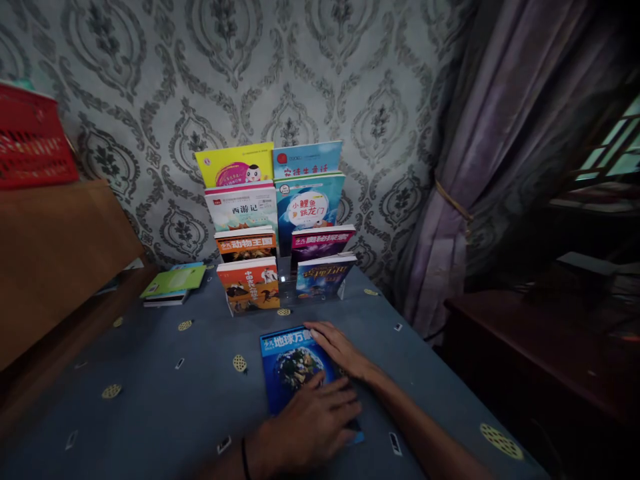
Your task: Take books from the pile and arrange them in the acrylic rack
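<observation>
A blue book [287, 370] with a picture of the Earth and white Chinese lettering lies flat on the cloth-covered surface in front of me. My left hand [317, 420], with a dark band at its wrist, is over the lower part of the cover, fingers spread and slightly blurred. Along the upper right edge of the book rests my right hand [340, 350], its fingers stretched out over the corner of the cover. The thumb of that hand is hard to make out. Both hands hide parts of the cover's right and lower areas.
Behind the book, a clear stand [286, 287] holds several books in two columns, including an orange book [250, 287]. A small pile of books [173, 283] lies left. A brown box [60, 253] and red box [35, 137] stand far left. A purple curtain [450, 200] hangs right.
</observation>
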